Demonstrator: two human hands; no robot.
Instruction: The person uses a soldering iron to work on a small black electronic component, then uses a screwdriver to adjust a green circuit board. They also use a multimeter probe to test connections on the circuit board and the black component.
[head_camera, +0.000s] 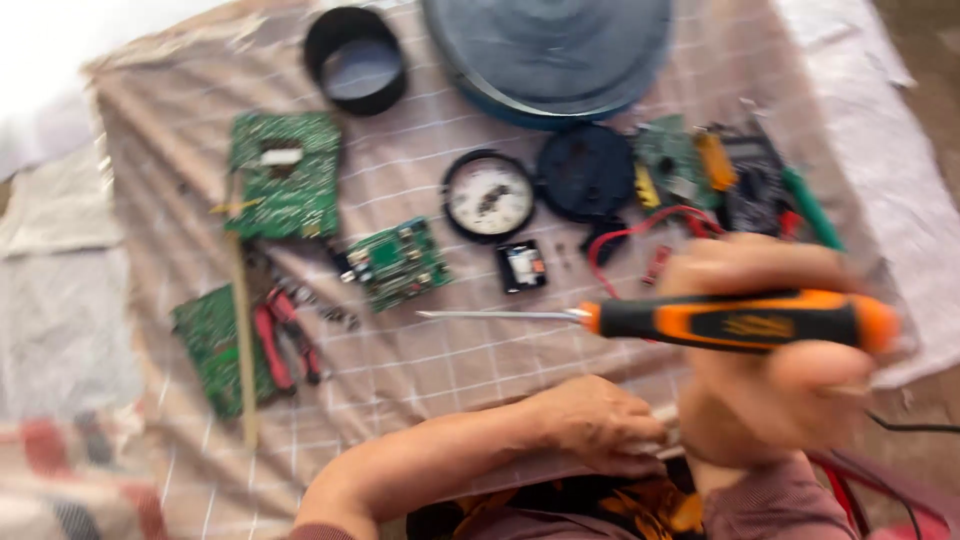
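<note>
Right hand (770, 360) fingers closed around rubbery orange-black screwdriver (700, 320), thin steel shaft level over checked cloth (420, 370); left hand (595, 425) curled, its grip unclear.

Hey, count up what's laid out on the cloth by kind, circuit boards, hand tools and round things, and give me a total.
Green circuit boards: 4
Hand tools: 2, the orange and black screwdriver in the right hand and the red-handled pliers
Round things: 4
Total: 10
</note>
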